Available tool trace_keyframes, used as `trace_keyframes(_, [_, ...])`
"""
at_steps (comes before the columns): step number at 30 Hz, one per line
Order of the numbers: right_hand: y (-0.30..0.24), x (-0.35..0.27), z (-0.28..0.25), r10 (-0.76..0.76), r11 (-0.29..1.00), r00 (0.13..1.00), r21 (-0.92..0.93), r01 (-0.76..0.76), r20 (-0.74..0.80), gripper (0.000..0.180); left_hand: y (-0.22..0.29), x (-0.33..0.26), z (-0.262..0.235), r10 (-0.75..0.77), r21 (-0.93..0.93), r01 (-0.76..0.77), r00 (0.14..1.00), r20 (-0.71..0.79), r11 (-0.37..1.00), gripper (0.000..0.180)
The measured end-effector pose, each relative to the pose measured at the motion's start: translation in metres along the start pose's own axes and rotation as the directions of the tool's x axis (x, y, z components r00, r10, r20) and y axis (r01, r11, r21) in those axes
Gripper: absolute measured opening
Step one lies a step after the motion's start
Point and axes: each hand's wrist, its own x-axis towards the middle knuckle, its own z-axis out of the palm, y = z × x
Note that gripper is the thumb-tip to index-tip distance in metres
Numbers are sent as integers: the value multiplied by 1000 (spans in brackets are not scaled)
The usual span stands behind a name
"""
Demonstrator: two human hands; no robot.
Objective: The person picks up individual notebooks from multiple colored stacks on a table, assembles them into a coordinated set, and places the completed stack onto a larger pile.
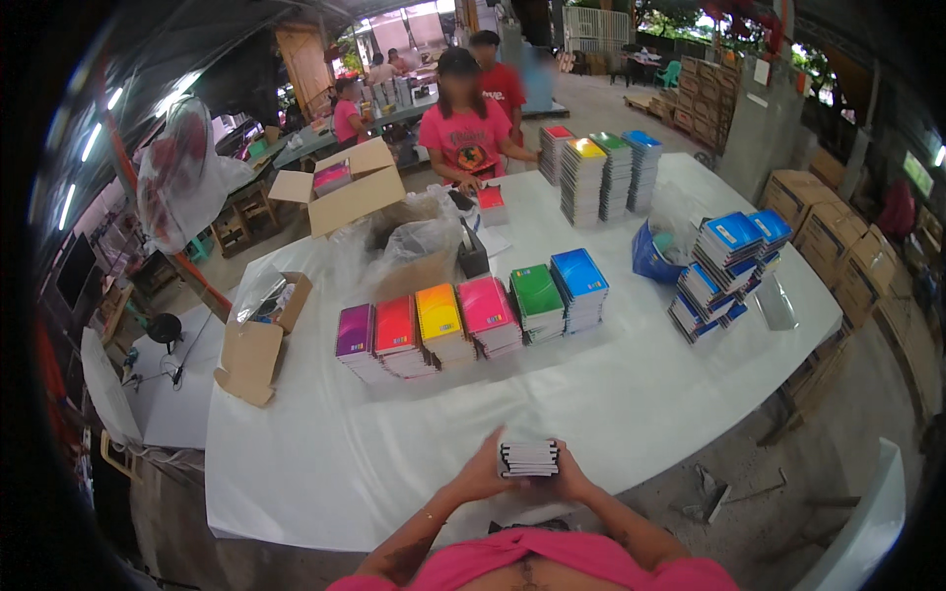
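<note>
Between my two hands, close to my body at the table's near edge, is a small stack of notebooks (530, 459), its white page edges and black bindings facing up. My left hand (483, 467) presses on its left side and my right hand (569, 473) on its right. Beyond them stands a row of notebook stacks: purple (356, 333), red (396, 325), yellow (439, 315), pink (487, 307), green (536, 294) and blue (579, 276). The covers of the held notebooks are hidden.
The white table (424, 433) also bears an opened cardboard box (261, 345) at left, a blue bucket (658, 258) and crisscrossed blue notebooks (714, 271) at right. Taller stacks (584, 182) stand at the back, near a person in pink (463, 138). Cartons (838, 236) line the right.
</note>
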Motion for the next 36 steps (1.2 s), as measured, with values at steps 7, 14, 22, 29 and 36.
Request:
trace_keyframes(7, [48, -5, 18, 31, 979, 995, 205, -12, -92, 80, 71, 23, 0, 270, 536, -240, 962, 23, 809, 105])
trace_keyframes(14, [20, -8, 11, 19, 998, 993, -65, -27, -114, 90, 63, 33, -5, 144, 566, -242, 966, 213, 788, 107])
trace_keyframes(22, [6, 0, 8, -124, 987, 991, -111, 117, -54, 95, 43, 27, 3, 275, 504, -308, 951, 141, 807, 96])
trace_keyframes(29, [30, -5, 11, -147, 925, 989, -357, 134, -8, 81, 47, 35, -1, 250, 477, -343, 936, 248, 809, 98])
trace_keyframes(36, [22, -1, 16, -106, 980, 986, -182, 82, -128, 77, 39, 37, 7, 352, 629, -397, 914, 203, 669, 103])
